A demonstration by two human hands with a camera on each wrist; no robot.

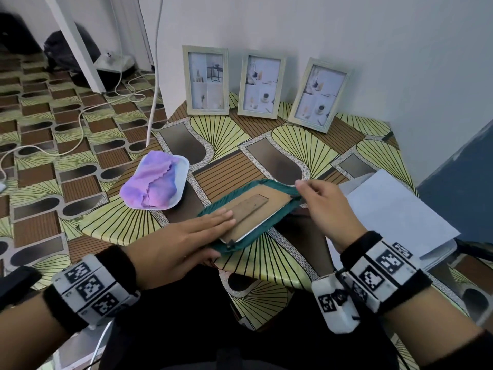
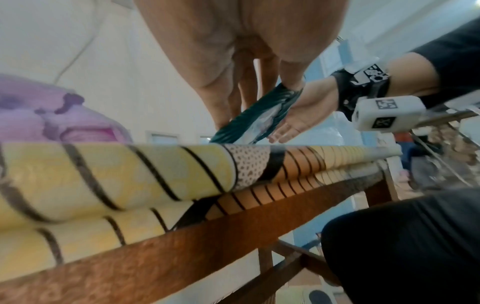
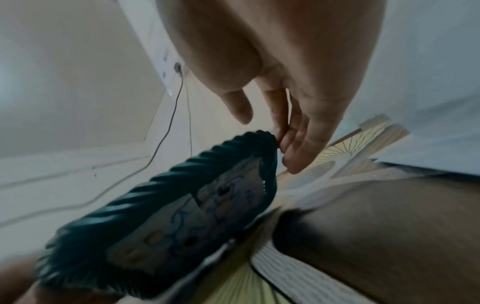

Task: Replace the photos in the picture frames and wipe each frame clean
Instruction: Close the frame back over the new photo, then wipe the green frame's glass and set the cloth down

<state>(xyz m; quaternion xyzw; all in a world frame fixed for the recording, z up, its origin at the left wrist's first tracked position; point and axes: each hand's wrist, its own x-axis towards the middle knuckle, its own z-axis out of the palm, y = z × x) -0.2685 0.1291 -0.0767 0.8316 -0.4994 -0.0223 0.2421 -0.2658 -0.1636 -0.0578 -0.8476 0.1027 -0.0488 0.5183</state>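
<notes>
A green picture frame lies face down on the patterned table, its brown backing board and stand facing up. My left hand lies flat on the near part of the backing with straight fingers. My right hand is at the frame's far right corner. In the right wrist view its fingertips touch the green frame at that corner, the thumb off it, and the corner looks slightly raised. Three pale framed photos lean against the wall.
A purple-pink cloth rests on a white tray at the table's left edge. White sheets lie on another white tray at the right. Cables trail over the floor to the left. A dark blue surface stands at far right.
</notes>
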